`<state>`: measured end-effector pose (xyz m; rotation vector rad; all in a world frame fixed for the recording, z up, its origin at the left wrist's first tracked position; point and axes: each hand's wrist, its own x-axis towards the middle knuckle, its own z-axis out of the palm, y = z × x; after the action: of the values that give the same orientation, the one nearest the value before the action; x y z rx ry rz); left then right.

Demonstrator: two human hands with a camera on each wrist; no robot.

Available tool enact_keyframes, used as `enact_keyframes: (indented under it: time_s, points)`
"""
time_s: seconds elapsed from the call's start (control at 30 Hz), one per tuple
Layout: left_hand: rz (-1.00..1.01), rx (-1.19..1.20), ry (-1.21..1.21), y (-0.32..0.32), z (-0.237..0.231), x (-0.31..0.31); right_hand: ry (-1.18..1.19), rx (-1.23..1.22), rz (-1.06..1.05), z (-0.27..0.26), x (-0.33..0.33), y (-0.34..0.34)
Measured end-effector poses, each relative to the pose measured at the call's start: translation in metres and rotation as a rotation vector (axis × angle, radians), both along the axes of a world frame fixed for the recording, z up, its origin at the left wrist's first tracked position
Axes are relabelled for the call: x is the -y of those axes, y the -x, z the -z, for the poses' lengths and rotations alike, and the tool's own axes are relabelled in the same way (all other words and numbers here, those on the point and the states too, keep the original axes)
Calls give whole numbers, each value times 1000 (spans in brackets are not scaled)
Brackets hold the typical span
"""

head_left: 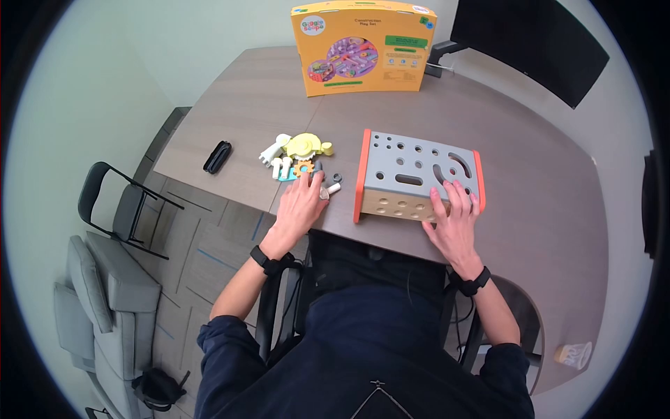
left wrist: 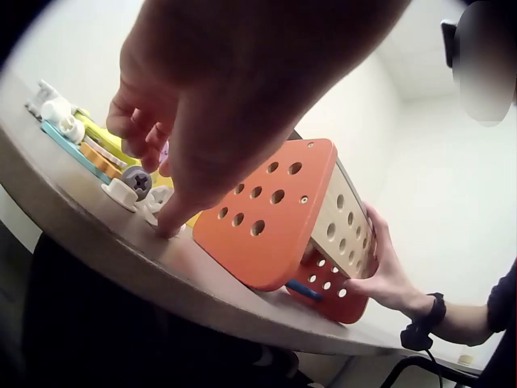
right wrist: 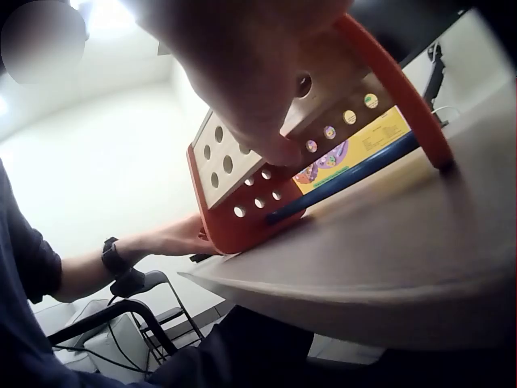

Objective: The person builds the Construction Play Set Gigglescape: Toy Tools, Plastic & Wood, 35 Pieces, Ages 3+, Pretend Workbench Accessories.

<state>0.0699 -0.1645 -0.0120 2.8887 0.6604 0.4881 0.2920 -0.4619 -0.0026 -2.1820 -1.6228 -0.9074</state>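
Observation:
My left hand [head_left: 300, 206] reaches into a small pile of toy pieces, its fingers spread and its fingertips down among them. Near those fingertips lie a grey cross-slotted screw [left wrist: 137, 183], a white flanged piece [left wrist: 121, 194] and an orange gear [head_left: 303, 168]. A yellow piece [head_left: 304, 145] is behind them. To the right stands a toy workbench [head_left: 391, 157] with a grey holed top, a pale wooden front and orange side panels [left wrist: 266, 210]. My right hand [head_left: 455, 223] grips its front right part, fingers over the top, thumb at the front panel's lower edge.
A yellow play set box [head_left: 363, 52] stands upright at the back, beside a black monitor [head_left: 534, 49]. A black case [head_left: 218, 157] lies at the table's left. A cup [head_left: 574, 355] is at the right edge. A folding chair [head_left: 129, 209] stands on the floor left.

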Motion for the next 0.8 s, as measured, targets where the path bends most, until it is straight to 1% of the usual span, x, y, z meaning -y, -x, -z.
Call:
enact_keyframes:
  time_s: [0.13,0.2,0.47,0.53,0.63,0.8]
  points:
    - [1,-25,13,3,-9,3,-2,-13,-15,-3,1,-2]
    - [15,-3,8,4,-4,1,-14,-29,-20,-6,0,-4]
    - [21,-29,43,10,-9,4,-117,-167,-4,-46,0,-14]
    - [16,-50,77,10,-12,3,-130,-162,-6,-57,1,-16]
    - [77,33,21,11,-14,2,-139,-181,-8,-75,6,-16]
    - [317,277,127,-2,-54,17,-160,-249,-33,-114,16,-4]
